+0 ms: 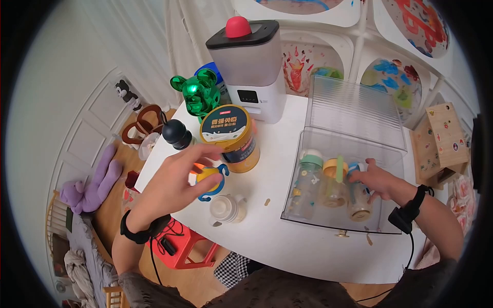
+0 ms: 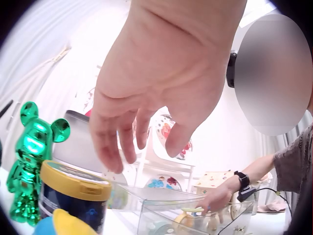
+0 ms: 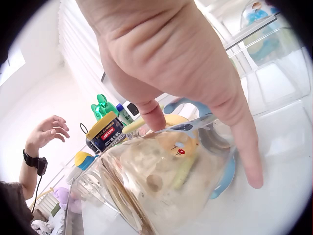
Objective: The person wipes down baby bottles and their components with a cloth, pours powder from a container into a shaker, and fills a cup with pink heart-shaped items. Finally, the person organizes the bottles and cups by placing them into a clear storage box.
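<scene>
My left hand (image 1: pixel 182 179) hangs over the left part of the table, fingers spread and holding nothing. Below it are a yellow-and-blue cup (image 1: pixel 209 179) and a white lidded cup with handles (image 1: pixel 227 209). A gold-lidded tub (image 1: pixel 237 149) stands just beyond. My right hand (image 1: pixel 379 179) reaches into a clear plastic box (image 1: pixel 294 218), fingers spread over a lying bottle (image 3: pixel 161 171) with blue handles. In the right wrist view, thumb and an extended finger lie on opposite sides of it. Beside it lie a yellow-topped bottle (image 1: pixel 335 187) and a green-collared bottle (image 1: pixel 306 187).
The box's ribbed clear lid (image 1: pixel 354 110) stands raised at the back. A shiny green bear figure (image 1: pixel 199 95), a black bottle (image 1: pixel 176 133) and a white appliance (image 1: pixel 251 72) are on the table. A red stool (image 1: pixel 187 244) is below the near-left edge.
</scene>
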Demonstrator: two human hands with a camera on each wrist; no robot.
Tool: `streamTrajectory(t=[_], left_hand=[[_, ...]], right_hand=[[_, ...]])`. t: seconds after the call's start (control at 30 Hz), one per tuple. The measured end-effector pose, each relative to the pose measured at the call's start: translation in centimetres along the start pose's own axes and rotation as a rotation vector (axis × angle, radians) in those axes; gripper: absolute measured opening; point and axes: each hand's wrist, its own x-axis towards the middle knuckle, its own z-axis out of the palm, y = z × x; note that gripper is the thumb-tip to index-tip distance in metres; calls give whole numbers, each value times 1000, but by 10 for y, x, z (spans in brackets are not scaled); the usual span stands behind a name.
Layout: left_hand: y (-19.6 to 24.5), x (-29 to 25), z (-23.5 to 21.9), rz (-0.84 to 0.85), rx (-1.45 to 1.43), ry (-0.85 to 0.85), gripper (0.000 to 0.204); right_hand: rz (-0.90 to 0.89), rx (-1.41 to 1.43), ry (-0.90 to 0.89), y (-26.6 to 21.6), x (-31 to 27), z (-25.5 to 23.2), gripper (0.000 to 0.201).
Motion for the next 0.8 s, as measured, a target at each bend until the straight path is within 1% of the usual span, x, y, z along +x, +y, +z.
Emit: streamTrajectory(t=[0.07, 0.1, 0.13, 0.2, 0.27, 0.33, 0.37, 0.43, 0.47, 0.53, 0.57, 0.6, 0.63, 0.67, 0.7, 0.73, 0.8], left_hand=[[-8, -9, -3, -88, 277, 52, 45], [-22, -12, -2, -70, 357, 22, 49], [-31, -11, -1, -75, 355, 21, 49], [-46, -6, -2, -176, 315, -91, 54], [-61, -2, 0, -180, 332, -102, 53], [-66, 3, 1, -193, 279, -186, 54], [-65, 2, 2, -192, 278, -186, 54], [-59, 1, 9, -129, 395, -37, 56], [-50, 1, 12, -124, 393, -41, 56], [-26, -3, 17, 29, 489, -30, 65], [-21, -7, 22, 80, 467, -78, 74], [-12, -10, 26, 93, 456, -81, 74], [-2, -13, 31, 34, 497, -187, 78], [3, -16, 37, -22, 539, -294, 81], [-1, -21, 46, 46, 604, -270, 87], [5, -19, 49, -24, 590, -321, 87], [1, -17, 54, -72, 537, -377, 85]], right_hand=[[-4, -6, -21, 3, 2, -2, 120], [-9, -9, -37, 5, 3, -2, 122], [-7, -13, -40, 5, 1, -3, 122], [9, -12, -38, 1, -2, -6, 126], [3, -9, -35, 2, -1, -8, 126], [0, 0, -27, 3, -3, -10, 127], [-6, 2, -22, 4, -4, -9, 127], [-7, 9, -15, 4, -9, -10, 127], [-22, 1, -28, 3, -12, -9, 126], [-30, -8, -34, 1, -16, -7, 125], [-57, -38, -10, 0, -16, -5, 123], [-80, -66, 17, 0, -17, -4, 122], [-65, -60, 30, -2, -19, -3, 122], [-94, -53, 43, -4, -21, -2, 121], [-123, -45, 56, -5, -23, -2, 120], [-107, -37, 69, -7, -27, -1, 120], [-153, -87, 169, -11, -31, -1, 110]])
